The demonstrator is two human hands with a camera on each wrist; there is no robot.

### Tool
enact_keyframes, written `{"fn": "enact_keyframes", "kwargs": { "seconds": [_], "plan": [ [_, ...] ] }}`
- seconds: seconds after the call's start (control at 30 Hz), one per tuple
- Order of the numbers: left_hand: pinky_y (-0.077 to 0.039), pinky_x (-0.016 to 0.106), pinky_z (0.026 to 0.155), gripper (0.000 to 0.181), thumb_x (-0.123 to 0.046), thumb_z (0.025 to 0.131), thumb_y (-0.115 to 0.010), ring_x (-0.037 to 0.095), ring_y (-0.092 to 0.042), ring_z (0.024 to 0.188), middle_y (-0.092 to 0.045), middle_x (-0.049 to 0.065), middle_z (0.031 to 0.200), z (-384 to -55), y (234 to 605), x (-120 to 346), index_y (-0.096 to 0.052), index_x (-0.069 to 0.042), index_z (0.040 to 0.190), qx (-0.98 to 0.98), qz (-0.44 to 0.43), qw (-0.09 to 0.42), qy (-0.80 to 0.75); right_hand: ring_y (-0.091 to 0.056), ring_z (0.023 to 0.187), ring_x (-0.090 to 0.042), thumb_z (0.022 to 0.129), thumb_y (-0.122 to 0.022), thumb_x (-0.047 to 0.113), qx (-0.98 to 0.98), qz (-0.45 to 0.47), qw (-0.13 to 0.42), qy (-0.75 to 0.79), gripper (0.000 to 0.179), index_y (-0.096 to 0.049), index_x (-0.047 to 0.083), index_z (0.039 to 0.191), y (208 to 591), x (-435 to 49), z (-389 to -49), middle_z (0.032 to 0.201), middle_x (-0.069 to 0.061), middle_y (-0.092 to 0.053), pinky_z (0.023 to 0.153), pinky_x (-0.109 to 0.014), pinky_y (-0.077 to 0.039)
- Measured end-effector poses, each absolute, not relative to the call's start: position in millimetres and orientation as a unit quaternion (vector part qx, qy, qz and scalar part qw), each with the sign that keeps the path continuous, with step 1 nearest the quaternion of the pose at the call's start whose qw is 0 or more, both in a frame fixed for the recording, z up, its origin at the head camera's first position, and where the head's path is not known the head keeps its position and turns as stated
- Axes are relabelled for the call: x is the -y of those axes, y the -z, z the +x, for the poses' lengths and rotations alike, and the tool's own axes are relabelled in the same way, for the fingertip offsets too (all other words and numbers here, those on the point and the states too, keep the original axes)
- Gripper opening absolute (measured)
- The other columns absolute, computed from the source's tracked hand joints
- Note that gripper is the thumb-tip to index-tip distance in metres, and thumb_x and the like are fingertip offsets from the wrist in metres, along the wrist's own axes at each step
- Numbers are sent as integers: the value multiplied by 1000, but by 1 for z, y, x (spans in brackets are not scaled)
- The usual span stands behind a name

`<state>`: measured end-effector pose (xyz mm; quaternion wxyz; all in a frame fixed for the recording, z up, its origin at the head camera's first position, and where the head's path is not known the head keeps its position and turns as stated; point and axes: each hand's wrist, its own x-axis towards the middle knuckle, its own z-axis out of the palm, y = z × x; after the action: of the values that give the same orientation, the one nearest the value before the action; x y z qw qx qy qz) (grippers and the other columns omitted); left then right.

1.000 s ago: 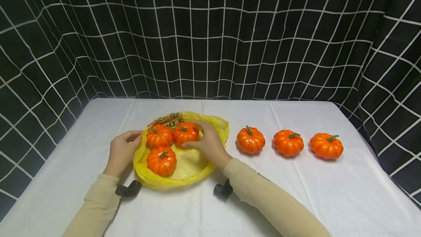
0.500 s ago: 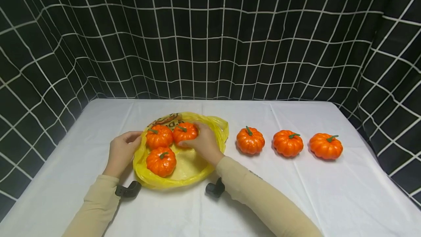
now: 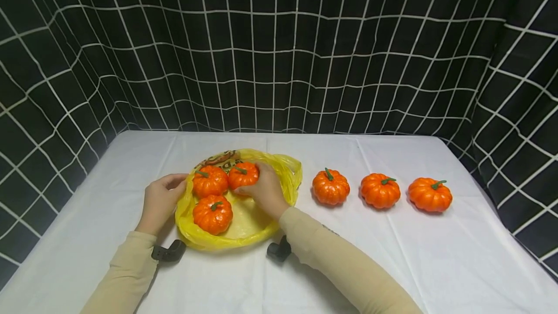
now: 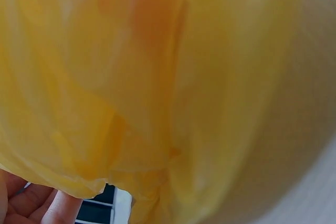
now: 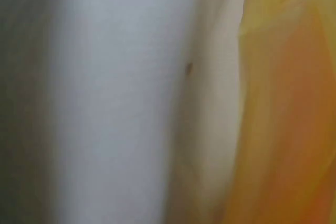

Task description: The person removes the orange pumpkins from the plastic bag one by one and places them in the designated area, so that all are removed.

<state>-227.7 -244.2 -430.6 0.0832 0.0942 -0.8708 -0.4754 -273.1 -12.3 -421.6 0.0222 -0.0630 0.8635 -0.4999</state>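
Observation:
A yellow plastic bag [image 3: 248, 218] lies spread on the table with its mouth up. Inside it sit three small orange pumpkins with green stems: one at the back left [image 3: 209, 183], one at the front left [image 3: 212, 216] and one at the back right [image 3: 241, 176]. My right hand [image 3: 267, 192] reaches over the bag's right side and grips the back-right pumpkin, thumb in front and fingers behind. At the left rim, my left hand [image 3: 159, 203] holds the bag's edge. In the left wrist view, the yellow plastic [image 4: 121, 87] covers most of that hand, leaving some fingers [image 4: 62, 207] visible.
Three more pumpkins stand in a row right of the bag: a near one [image 3: 330, 187], a middle one [image 3: 380, 191] and a far-right one [image 3: 430, 195]. A white cloth [image 3: 348, 241] covers the table. Black grid-patterned curtains [image 3: 274, 62] enclose the back and sides.
My right hand has shifted slightly left, with the pumpkin it grips edging closer to the back-left one. My left hand stays at the bag's rim.

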Motion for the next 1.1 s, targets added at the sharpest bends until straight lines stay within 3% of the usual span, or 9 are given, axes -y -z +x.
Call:
{"fn": "enact_keyframes", "kwargs": {
  "seconds": [0.5, 1.1],
  "plan": [
    [-50, 48, 104, 35, -20, 99, -56, 37, -56, 128, -65, 24, 128, -227, 431, 243, -65, 0, 126, 874, 93, 84, 470, -53, 133, -34, 75, -82, 2, -853, -70, 21, 516, 73, -51, 1, 140, 423, 6, -270, 143, -19, -55, 114, -42, -43],
    [-47, 50, 108, 35, -20, 99, -56, 38, -54, 130, -64, 24, 130, -226, 429, 242, -65, 0, 127, 872, 92, 82, 473, -54, 132, -34, 75, -86, 18, -871, -91, 18, 483, 78, -50, 1, 143, 391, -44, -235, 147, -17, -52, 108, -45, -49]
  ]
}}
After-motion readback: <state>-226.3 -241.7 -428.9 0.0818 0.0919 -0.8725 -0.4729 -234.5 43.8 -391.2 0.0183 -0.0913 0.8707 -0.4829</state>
